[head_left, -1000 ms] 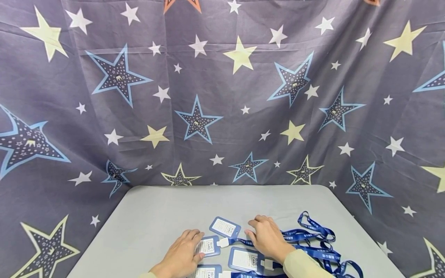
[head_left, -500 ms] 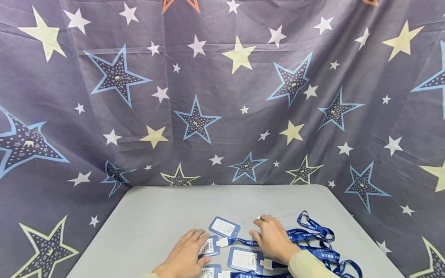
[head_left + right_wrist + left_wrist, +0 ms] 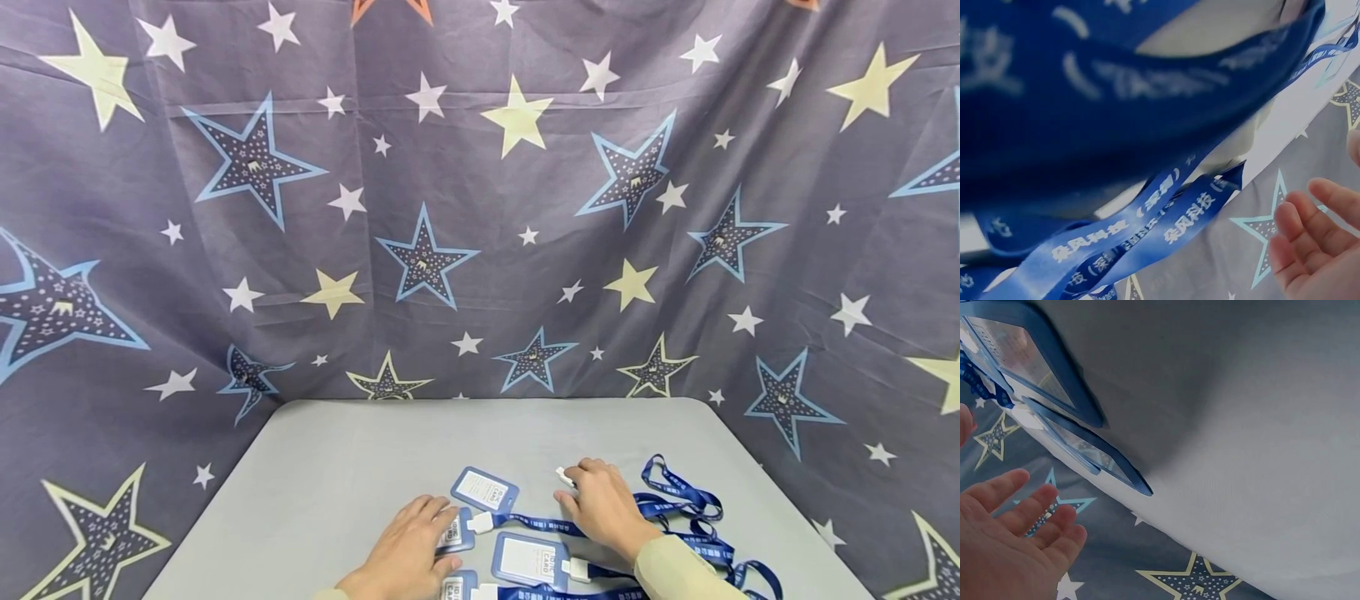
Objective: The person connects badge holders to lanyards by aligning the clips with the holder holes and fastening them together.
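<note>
Several blue-framed card holders lie on the table. In the head view, my left hand lies over the left side of one card holder and the edge of another. Its fingers are loosely extended, and no grip shows. My right hand is over the blue lanyards, its fingertips beside a small white clip. In the right wrist view the fingers are relaxed with nothing between them. Two more card holders, an upper one and a middle one, lie between the hands.
Tangled blue lanyard straps spread over the right side of the table. A grey tabletop runs back to a star-patterned curtain, which encloses the back and sides.
My right hand has shifted right, and the white clip that it covered now shows by its fingertips. The left hand has slid slightly right. The card holders look unmoved.
</note>
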The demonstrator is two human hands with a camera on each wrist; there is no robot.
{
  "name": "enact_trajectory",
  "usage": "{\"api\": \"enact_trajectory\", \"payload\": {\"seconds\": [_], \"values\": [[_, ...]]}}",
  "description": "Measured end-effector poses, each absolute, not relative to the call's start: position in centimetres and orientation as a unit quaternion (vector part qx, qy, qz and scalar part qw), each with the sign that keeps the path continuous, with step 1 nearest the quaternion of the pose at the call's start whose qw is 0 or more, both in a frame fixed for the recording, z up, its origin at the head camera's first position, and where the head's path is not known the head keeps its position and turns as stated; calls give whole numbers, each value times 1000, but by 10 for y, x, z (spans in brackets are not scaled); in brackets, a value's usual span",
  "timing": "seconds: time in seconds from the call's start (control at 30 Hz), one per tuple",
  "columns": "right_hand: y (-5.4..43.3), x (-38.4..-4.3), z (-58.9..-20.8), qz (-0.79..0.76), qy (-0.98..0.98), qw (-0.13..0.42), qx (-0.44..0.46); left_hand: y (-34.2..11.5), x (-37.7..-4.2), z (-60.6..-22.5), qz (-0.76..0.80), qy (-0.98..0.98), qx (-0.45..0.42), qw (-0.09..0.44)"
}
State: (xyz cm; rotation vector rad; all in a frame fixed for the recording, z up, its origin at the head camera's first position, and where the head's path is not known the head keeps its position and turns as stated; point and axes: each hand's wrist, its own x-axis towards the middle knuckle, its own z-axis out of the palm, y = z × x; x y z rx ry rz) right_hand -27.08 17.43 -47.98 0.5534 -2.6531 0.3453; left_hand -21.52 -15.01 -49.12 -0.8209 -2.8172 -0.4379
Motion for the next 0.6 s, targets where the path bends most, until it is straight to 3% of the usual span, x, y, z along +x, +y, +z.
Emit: {"api": "enact_trajectory", "payload": {"seconds": [0.6], "values": [[182,-291,-483,99,-966,180,156,-145,-215,-491,-143,-945,-285,73]]}}
